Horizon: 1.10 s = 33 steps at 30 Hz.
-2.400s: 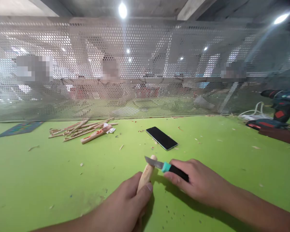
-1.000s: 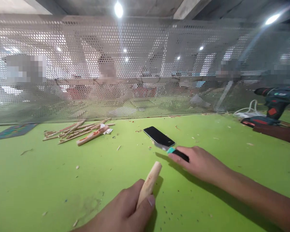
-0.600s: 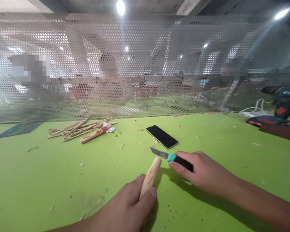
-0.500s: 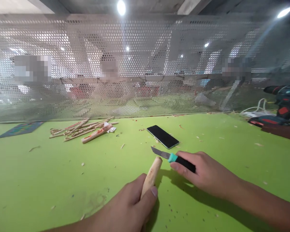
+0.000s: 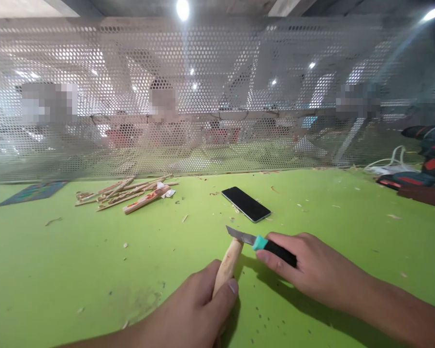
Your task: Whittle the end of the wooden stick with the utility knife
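My left hand [image 5: 206, 304] is wrapped round a pale wooden stick [image 5: 228, 266], whose rounded upper end points up and away from me. The lower part of the stick is hidden in the palm. In my right hand [image 5: 300, 256] is a utility knife [image 5: 275, 249] with a black and teal handle. Its grey blade points left and lies across the tip of the stick; whether it bites into the wood I cannot tell. Just beyond the blade, a black smartphone [image 5: 245, 204] rests on the green tabletop [image 5: 94, 275].
A pile of thin carved sticks [image 5: 123, 193] and a thicker reddish-stained piece of wood [image 5: 145, 200] lie back left, near a flat patterned sheet [image 5: 31, 193]. At right sits a cordless drill [image 5: 433, 152]. A perforated screen [image 5: 203, 96] closes the far edge; wood shavings are scattered about.
My right hand has lowered the knife slightly, bringing the blade from just above the stick's end down to it. My left hand keeps its hold with almost no movement.
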### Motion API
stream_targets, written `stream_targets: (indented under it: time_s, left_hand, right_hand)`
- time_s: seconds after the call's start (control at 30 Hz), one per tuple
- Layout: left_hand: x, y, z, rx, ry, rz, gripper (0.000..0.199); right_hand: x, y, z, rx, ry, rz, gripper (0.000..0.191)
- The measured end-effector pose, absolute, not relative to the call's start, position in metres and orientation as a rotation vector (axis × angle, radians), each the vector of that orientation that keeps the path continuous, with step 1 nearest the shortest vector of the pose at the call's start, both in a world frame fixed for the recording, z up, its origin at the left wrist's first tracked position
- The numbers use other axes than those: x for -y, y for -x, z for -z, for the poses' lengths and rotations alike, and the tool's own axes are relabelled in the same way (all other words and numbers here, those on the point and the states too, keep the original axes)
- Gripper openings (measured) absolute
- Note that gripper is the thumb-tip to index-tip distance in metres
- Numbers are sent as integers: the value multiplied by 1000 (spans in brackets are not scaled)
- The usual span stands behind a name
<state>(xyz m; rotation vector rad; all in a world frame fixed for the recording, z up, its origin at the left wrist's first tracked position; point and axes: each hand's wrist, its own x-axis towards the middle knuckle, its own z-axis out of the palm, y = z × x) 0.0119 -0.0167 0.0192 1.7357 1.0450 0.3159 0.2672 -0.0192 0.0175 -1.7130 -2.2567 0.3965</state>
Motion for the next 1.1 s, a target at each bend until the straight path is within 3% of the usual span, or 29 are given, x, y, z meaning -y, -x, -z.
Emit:
stream_targets:
  time_s: [0.17, 0.5, 1.1]
  left_hand:
    - [13, -13, -14, -1001, -1698, -292, 53]
    - [21, -8, -25, -982, -1752, -388, 43]
    - [22, -11, -20, -995, -1721, -330, 46]
  right_hand:
    - [23, -266, -18, 2284, 1679, -467, 51]
    - [26, -264, -18, 2323, 1672, -565, 53]
    - [19, -261, -22, 2339, 1723, -468, 59]
